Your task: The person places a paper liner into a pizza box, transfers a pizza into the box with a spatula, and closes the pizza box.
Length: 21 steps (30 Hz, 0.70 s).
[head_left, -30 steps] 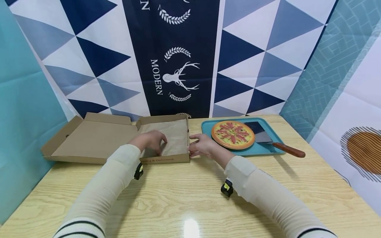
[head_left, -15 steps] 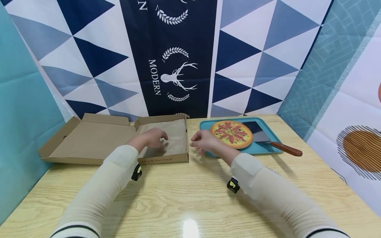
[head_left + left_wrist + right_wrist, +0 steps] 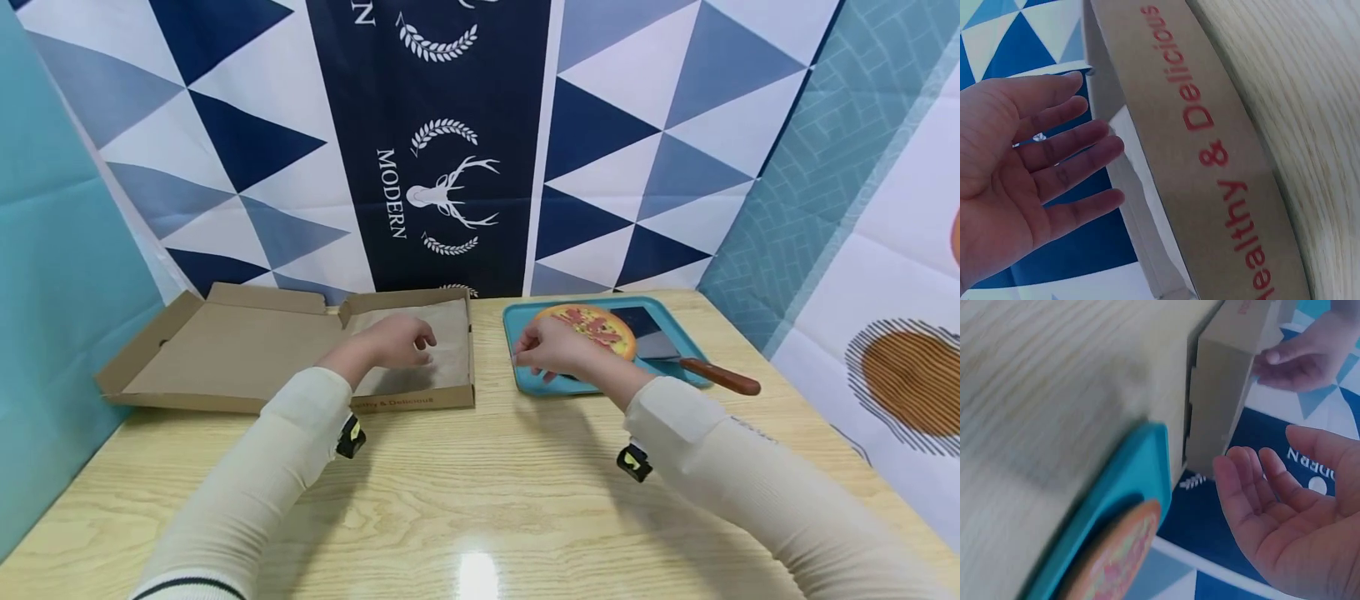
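Observation:
My left hand (image 3: 397, 342) hovers over the paper-lined base of an open cardboard pizza box (image 3: 360, 403), holding nothing. In the left wrist view the fingers of this hand (image 3: 1047, 156) are loosely spread beside the box wall with red lettering. My right hand (image 3: 555, 346) is over the left edge of a blue tray (image 3: 517, 310), overlapping the pizza (image 3: 611, 333) in the head view. Relaxed, bare fingers of the right hand (image 3: 1291, 512) show in the right wrist view. The pizza lies on the tray, partly hidden by the hand.
A pizza spatula (image 3: 658, 344) lies on the tray, its wooden handle (image 3: 720, 376) sticking out past the right edge. The box lid (image 3: 232, 350) is folded open to the left. A patterned cloth backdrop (image 3: 450, 167) rises behind the wooden table (image 3: 420, 500).
My right hand has left the box's right wall and moved right, over the tray's edge. My left hand has lifted from the paper lining inside the box.

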Available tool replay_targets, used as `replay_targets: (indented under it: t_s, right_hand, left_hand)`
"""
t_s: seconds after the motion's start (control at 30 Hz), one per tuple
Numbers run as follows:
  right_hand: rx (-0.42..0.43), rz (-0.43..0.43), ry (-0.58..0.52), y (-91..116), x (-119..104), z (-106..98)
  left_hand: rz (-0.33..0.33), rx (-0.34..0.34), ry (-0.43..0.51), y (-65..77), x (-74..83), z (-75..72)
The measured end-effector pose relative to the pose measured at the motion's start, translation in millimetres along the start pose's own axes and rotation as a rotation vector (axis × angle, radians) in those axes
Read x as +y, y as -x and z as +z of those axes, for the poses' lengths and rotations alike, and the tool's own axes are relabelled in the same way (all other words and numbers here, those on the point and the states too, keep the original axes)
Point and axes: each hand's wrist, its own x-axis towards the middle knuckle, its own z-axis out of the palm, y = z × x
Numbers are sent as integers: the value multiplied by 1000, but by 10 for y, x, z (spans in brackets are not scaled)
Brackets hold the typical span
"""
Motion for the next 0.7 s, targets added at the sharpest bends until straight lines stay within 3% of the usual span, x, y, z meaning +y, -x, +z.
replay_targets:
  t_s: [0.17,0.27,0.53,0.7]
  right_hand:
    - [-17,-29,106,89,58,-196]
    - [-30,-38,224,130,105,-326]
    - [-45,-3,583,228,191,-661]
    - [-51,51,736,277,275,-839]
  left_hand:
    - [20,40,8,2,86,5]
    - [30,54,12,3,148,18]
    - [86,69,19,52,291,69]
    - [99,81,4,68,373,121]
